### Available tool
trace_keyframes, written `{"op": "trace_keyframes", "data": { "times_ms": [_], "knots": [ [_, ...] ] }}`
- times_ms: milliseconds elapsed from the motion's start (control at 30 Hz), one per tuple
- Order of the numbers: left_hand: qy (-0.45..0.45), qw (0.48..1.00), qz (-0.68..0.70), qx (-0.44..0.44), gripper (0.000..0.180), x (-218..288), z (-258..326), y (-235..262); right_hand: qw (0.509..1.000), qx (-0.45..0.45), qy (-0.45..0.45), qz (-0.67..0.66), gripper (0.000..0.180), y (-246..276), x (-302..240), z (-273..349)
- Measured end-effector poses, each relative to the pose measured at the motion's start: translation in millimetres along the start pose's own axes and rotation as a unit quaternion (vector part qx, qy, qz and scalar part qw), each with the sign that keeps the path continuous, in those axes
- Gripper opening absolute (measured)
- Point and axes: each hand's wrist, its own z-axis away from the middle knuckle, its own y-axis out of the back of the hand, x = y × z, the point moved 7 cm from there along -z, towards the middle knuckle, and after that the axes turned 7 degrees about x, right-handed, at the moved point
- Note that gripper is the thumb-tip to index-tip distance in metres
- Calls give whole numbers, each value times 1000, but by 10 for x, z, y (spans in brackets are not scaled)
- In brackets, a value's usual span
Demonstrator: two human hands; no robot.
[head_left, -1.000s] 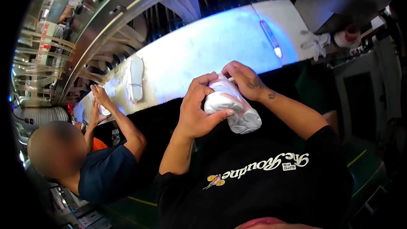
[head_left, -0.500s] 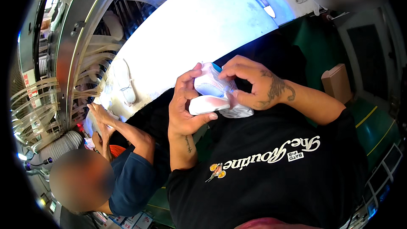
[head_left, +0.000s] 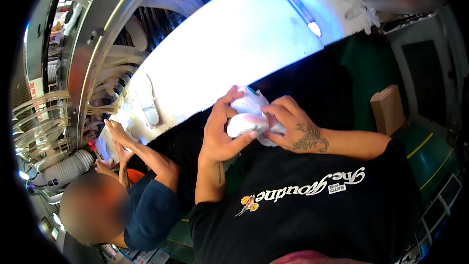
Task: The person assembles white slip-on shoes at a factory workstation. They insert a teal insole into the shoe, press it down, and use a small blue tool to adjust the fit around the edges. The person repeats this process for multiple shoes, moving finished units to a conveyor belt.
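Observation:
I hold a white shoe (head_left: pixel 248 116) close to my chest with both hands. My left hand (head_left: pixel 221 133) wraps around its left side, thumb across the lower part. My right hand (head_left: pixel 293 126) grips the right side, fingers curled over a pale wrapping or cloth around the shoe. A small teal bit shows at the shoe's top edge. Both forearms come up over my black shirt.
A bright white workbench (head_left: pixel 234 44) runs diagonally ahead, with a white sole piece (head_left: pixel 149 107) and a long tool (head_left: pixel 300 12) on it. A co-worker in a dark blue shirt (head_left: pixel 146 205) works at the left, a hand (head_left: pixel 115 134) on the bench. A brown box (head_left: pixel 386 110) stands at right.
The view has swung, so the bench and co-worker sit differently. My hands stay on the white shoe, which has turned slightly; my right hand has slid further over it.

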Motion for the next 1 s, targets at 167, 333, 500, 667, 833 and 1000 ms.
{"op": "trace_keyframes", "data": {
  "times_ms": [167,333,500,667,833,1000],
  "knots": [
    [-10,1000,-14,-13,48,97,-49,-5,986,-71,-110,-102,47,-22,140,-171],
    [7,998,-37,-42,48,120,-190,-86,978,-142,-128,-83,50,-6,290,-290],
    [-15,998,-52,-41,47,195,-242,-102,986,-115,-80,-88,48,52,265,-290],
    [8,997,-58,-59,46,257,-293,-111,992,-38,76,-88,43,147,112,-255],
    [30,997,-47,-60,43,94,-238,-144,994,-70,56,-55,47,89,196,-230],
    [55,995,-63,-56,43,78,-247,-154,989,-134,-11,-55,48,28,322,-214]
  ]
}}
